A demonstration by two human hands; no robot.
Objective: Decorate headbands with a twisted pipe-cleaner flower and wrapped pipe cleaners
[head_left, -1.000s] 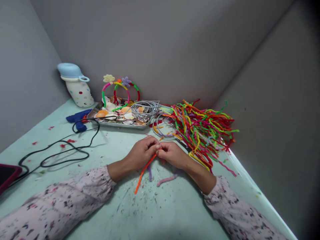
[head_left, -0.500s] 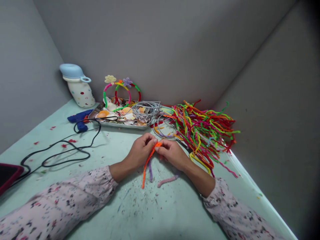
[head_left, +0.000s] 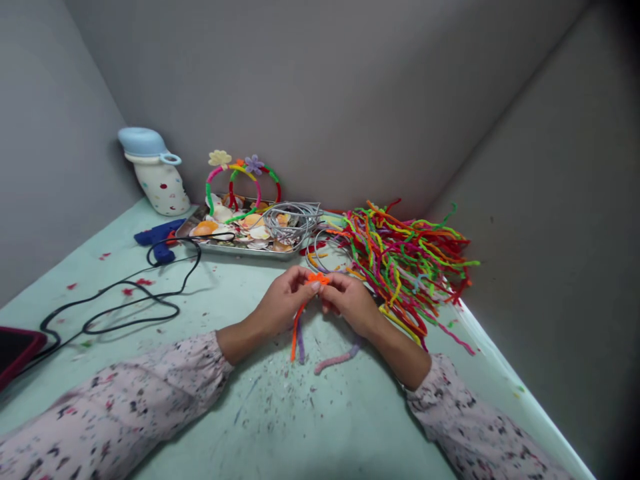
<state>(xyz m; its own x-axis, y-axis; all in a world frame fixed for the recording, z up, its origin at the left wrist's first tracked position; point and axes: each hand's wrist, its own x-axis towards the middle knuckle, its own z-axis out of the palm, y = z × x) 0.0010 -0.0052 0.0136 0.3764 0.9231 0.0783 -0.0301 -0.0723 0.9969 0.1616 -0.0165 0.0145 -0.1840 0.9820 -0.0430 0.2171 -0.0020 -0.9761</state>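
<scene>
Between the fingertips of my left hand point(head_left: 283, 301) and my right hand point(head_left: 353, 303) is an orange pipe cleaner point(head_left: 319, 279). Its upper part is bent into small loops like a flower, and a straight tail hangs down below my left fingers. Both hands are closed in a pinch on it, thumbs close together. Just under them a purple pipe cleaner point(head_left: 301, 343) lies on the table, its upper end hidden. Nearer my right wrist rests a curved pink and purple pipe cleaner point(head_left: 335, 361).
A heap of coloured pipe cleaners point(head_left: 400, 253) lies at the right. Behind my hands, a metal tray point(head_left: 240, 251) holds shells, a wire coil point(head_left: 293, 223) and flowered hoops point(head_left: 209, 190). Leftward are a blue glue gun point(head_left: 157, 237), black cable point(head_left: 133, 323), bottle point(head_left: 160, 187) and red-edged phone point(head_left: 23, 353).
The orange loops have turned up and now show above my fingertips. The hanging tail has shifted slightly right and looks shorter. My hands have moved only a little.
</scene>
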